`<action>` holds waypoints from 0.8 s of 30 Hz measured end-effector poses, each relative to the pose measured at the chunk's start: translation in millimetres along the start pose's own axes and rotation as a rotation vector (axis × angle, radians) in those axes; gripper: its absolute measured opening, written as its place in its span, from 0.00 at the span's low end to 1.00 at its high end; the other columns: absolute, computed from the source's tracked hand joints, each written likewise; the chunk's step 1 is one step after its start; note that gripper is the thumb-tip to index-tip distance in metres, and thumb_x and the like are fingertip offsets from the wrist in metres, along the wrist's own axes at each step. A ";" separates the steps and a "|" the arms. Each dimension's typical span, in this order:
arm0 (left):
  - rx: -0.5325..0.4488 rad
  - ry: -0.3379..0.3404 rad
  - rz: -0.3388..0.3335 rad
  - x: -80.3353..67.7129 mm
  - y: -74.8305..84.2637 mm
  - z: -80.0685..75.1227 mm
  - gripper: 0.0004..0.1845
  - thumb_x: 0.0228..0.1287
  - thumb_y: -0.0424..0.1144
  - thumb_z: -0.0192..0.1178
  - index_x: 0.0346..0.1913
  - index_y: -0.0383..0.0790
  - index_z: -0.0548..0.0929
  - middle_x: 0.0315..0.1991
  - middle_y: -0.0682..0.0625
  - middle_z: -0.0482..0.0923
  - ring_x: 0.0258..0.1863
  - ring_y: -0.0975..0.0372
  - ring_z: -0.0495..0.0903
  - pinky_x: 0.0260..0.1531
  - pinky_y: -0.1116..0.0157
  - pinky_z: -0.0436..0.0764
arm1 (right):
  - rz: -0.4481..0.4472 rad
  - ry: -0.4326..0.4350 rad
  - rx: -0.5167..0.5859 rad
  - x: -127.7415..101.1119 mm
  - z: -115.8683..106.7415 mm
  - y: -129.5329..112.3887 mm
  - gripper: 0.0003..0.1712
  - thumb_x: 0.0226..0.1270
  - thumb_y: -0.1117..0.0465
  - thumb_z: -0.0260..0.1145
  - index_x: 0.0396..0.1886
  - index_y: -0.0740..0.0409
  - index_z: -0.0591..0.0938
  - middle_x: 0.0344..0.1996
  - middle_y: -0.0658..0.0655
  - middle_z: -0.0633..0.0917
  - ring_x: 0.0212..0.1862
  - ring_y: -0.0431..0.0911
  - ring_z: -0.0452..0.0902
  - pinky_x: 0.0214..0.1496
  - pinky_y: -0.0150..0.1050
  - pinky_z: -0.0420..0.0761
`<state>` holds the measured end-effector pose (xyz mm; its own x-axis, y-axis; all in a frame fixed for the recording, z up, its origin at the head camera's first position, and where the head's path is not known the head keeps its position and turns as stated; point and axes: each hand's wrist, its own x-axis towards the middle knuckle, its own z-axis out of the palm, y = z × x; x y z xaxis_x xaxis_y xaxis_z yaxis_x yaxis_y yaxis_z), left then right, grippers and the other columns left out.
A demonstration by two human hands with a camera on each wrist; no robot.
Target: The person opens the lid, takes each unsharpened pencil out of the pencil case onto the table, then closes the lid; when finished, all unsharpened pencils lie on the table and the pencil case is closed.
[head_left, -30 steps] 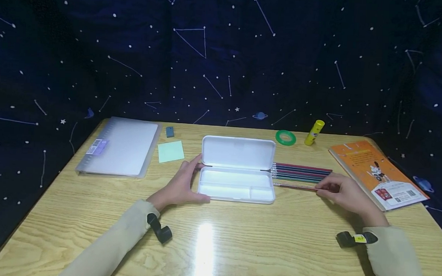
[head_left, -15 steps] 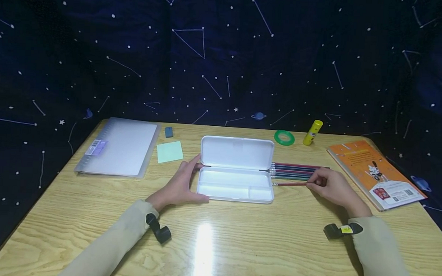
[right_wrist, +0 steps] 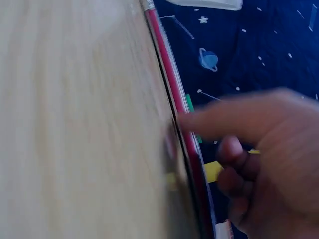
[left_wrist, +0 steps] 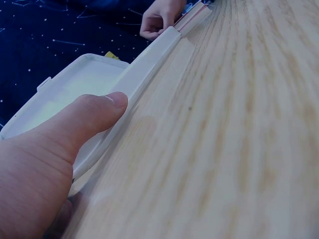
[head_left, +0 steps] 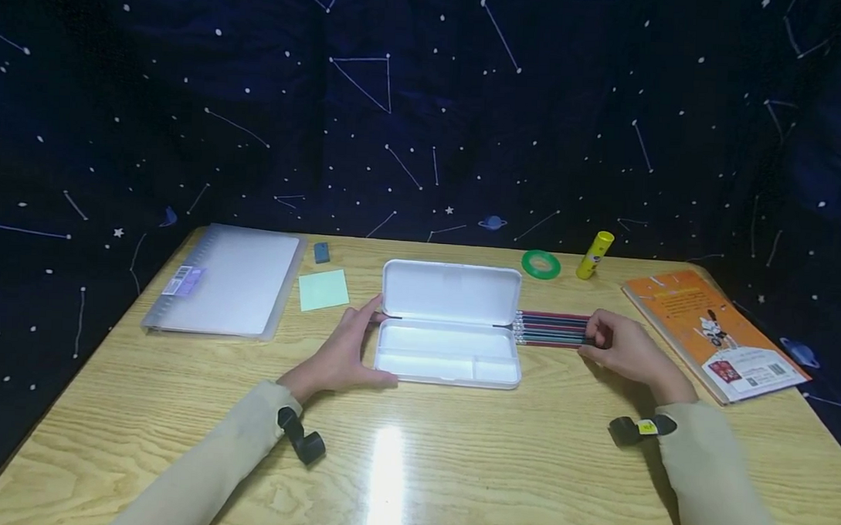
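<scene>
From the head view, our left hand (head_left: 341,352) steadies the open pencil case (head_left: 449,323) on the table (head_left: 455,464). Our right hand (head_left: 622,348) closes around the row of pencils (head_left: 550,330) just beside the case, apparently gathering them; lifting would need an even pinch.

At the left wrist, our thumb (left_wrist: 84,117) presses the case rim.

At the right wrist, curled fingers (right_wrist: 239,159) meet the pencils (right_wrist: 172,84), blurred.

Starry navy backdrop (head_left: 426,108), wooden table (head_left: 455,464)

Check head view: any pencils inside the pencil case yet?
No, the open pencil case shows bare compartments; the pencils lie on the table beside it.
</scene>
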<state>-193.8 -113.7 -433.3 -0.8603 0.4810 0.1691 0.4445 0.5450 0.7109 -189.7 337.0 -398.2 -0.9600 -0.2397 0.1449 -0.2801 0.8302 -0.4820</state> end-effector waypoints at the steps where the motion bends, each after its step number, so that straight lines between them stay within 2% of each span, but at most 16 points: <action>1: 0.003 0.003 -0.001 -0.5 -0.4 -0.5 0.70 0.34 0.55 0.80 0.77 0.41 0.44 0.65 0.51 0.68 0.55 0.59 0.62 0.66 0.54 0.65 | 0.006 -0.012 0.015 4.4 1.4 -5.0 0.12 0.57 0.66 0.71 0.35 0.60 0.74 0.24 0.52 0.70 0.26 0.38 0.63 0.26 0.32 0.62; 3: 0.004 0.007 -0.009 -2.2 -1.2 -1.9 0.70 0.34 0.55 0.80 0.77 0.42 0.44 0.65 0.52 0.68 0.56 0.59 0.62 0.66 0.54 0.65 | 0.024 -0.046 0.057 15.2 5.9 -17.8 0.13 0.62 0.62 0.68 0.43 0.62 0.76 0.26 0.54 0.71 0.28 0.42 0.65 0.27 0.32 0.64; 5: 0.011 0.014 -0.015 -4.2 -2.4 -3.1 0.70 0.34 0.55 0.80 0.77 0.42 0.44 0.65 0.52 0.68 0.56 0.59 0.62 0.66 0.54 0.65 | 0.038 -0.080 0.129 26.9 12.0 -33.1 0.20 0.69 0.58 0.62 0.56 0.62 0.74 0.30 0.56 0.77 0.33 0.44 0.70 0.33 0.32 0.68; 7: 0.020 0.016 -0.011 -5.9 -3.1 -3.6 0.71 0.34 0.56 0.80 0.77 0.42 0.44 0.65 0.52 0.69 0.56 0.59 0.63 0.65 0.54 0.65 | 0.059 -0.140 0.250 36.6 18.1 -48.4 0.27 0.74 0.54 0.56 0.67 0.60 0.68 0.32 0.58 0.77 0.35 0.46 0.71 0.35 0.33 0.70; 9: 0.026 0.017 -0.006 -6.5 -3.5 -3.4 0.71 0.33 0.57 0.79 0.77 0.42 0.43 0.64 0.52 0.69 0.56 0.60 0.63 0.65 0.54 0.66 | 0.082 -0.197 0.411 43.8 23.6 -60.5 0.30 0.76 0.50 0.51 0.71 0.58 0.62 0.32 0.57 0.77 0.34 0.46 0.71 0.35 0.33 0.71; 11: 0.022 0.026 0.004 -5.4 -3.3 -2.6 0.72 0.33 0.57 0.80 0.77 0.42 0.42 0.63 0.51 0.70 0.56 0.59 0.65 0.63 0.55 0.68 | 0.079 -0.237 0.605 48.4 27.5 -67.7 0.28 0.78 0.46 0.46 0.67 0.59 0.63 0.28 0.54 0.74 0.30 0.43 0.69 0.32 0.32 0.70; 13: 0.010 0.036 0.008 -3.7 -2.2 -1.8 0.73 0.32 0.56 0.80 0.77 0.43 0.41 0.62 0.50 0.70 0.56 0.58 0.66 0.62 0.55 0.69 | 0.071 -0.244 0.764 50.0 29.7 -69.3 0.26 0.78 0.43 0.42 0.59 0.59 0.66 0.24 0.51 0.69 0.25 0.41 0.65 0.27 0.31 0.67; 15: -0.006 0.042 0.008 -2.0 -0.8 -0.9 0.74 0.32 0.56 0.80 0.77 0.42 0.39 0.61 0.48 0.69 0.55 0.57 0.67 0.60 0.55 0.70 | 0.066 -0.241 0.847 48.2 29.8 -67.4 0.27 0.78 0.41 0.40 0.50 0.60 0.70 0.21 0.48 0.69 0.22 0.38 0.63 0.25 0.29 0.66; 16: -0.011 0.043 0.003 -1.5 -0.3 -0.5 0.74 0.32 0.56 0.80 0.77 0.42 0.39 0.60 0.47 0.68 0.55 0.56 0.67 0.59 0.55 0.71 | 0.063 -0.250 0.856 46.2 29.3 -66.1 0.26 0.78 0.43 0.40 0.46 0.60 0.72 0.20 0.47 0.69 0.22 0.38 0.63 0.25 0.29 0.66; 18: -0.016 0.040 -0.004 -1.0 0.8 0.3 0.74 0.32 0.55 0.80 0.77 0.41 0.39 0.60 0.46 0.68 0.54 0.56 0.67 0.58 0.54 0.71 | 0.065 -0.276 0.788 40.0 28.7 -64.2 0.22 0.78 0.47 0.45 0.45 0.58 0.78 0.20 0.48 0.72 0.21 0.39 0.65 0.24 0.29 0.68; 22: -0.005 0.030 0.006 -0.8 0.5 1.7 0.71 0.33 0.55 0.80 0.77 0.41 0.43 0.61 0.47 0.68 0.54 0.58 0.66 0.58 0.56 0.71 | 0.008 -0.362 0.520 26.8 30.7 -66.8 0.11 0.69 0.56 0.63 0.43 0.57 0.82 0.22 0.51 0.74 0.24 0.43 0.69 0.27 0.32 0.69; 24: 0.019 0.032 0.036 -0.8 -0.4 2.0 0.67 0.34 0.56 0.79 0.76 0.40 0.49 0.61 0.48 0.69 0.53 0.58 0.65 0.57 0.56 0.71 | -0.029 -0.372 0.417 21.5 33.3 -69.4 0.11 0.64 0.56 0.68 0.41 0.57 0.81 0.23 0.51 0.73 0.25 0.43 0.69 0.27 0.32 0.68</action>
<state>-192.8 -112.9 -435.1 -0.8509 0.4788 0.2160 0.4797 0.5407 0.6910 -191.0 257.6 -390.4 -0.8678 -0.4835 -0.1147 -0.2122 0.5692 -0.7943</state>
